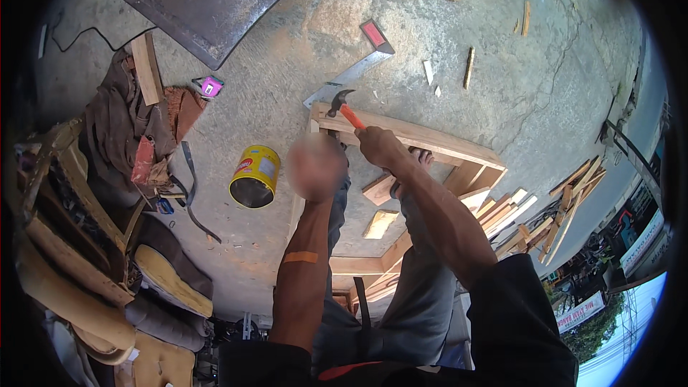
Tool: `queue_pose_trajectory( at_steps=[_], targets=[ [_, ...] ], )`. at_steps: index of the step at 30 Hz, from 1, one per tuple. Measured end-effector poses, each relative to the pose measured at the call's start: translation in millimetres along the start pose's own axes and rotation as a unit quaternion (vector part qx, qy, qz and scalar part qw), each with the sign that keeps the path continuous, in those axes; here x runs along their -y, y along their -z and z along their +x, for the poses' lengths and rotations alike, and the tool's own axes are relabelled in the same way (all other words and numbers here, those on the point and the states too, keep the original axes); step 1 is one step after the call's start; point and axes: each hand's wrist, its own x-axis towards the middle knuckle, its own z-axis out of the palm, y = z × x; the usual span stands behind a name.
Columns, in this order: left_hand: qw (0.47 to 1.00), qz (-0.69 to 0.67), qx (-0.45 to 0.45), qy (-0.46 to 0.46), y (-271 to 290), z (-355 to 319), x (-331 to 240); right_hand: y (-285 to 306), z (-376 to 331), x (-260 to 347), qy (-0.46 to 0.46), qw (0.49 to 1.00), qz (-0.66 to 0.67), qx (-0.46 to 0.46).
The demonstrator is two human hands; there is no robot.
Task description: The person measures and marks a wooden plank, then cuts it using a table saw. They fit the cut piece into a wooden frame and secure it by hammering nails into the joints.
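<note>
My right hand is closed round the orange handle of a claw hammer. The hammer's dark head is over the left end of the front board of a wooden frame. My left hand is beside that same corner, smeared by a blur, so its fingers and anything in them are hidden. The frame is on the concrete floor around my feet, and one foot shows behind my right hand. Left of my left hand, a yellow can is tipped with its dark opening toward me.
A carpenter's square with a red grip lies past the frame corner. Further left are a pink tape measure, brown cloth and old chair parts. A dark board lies far left; wood strips are piled right.
</note>
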Motion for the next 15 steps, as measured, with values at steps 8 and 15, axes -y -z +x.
queue_pose_trajectory(
  at_steps=[8,15],
  targets=[
    [1.000,0.002,0.008,0.014,2.4,3.5,-9.5,0.9,-11.4,14.8,-0.003,0.956,0.118,-0.269],
    [1.000,-0.002,-0.015,0.014,5.2,3.2,-5.0,59.3,-35.9,49.0,-0.013,0.924,0.301,-0.235]
  ],
)
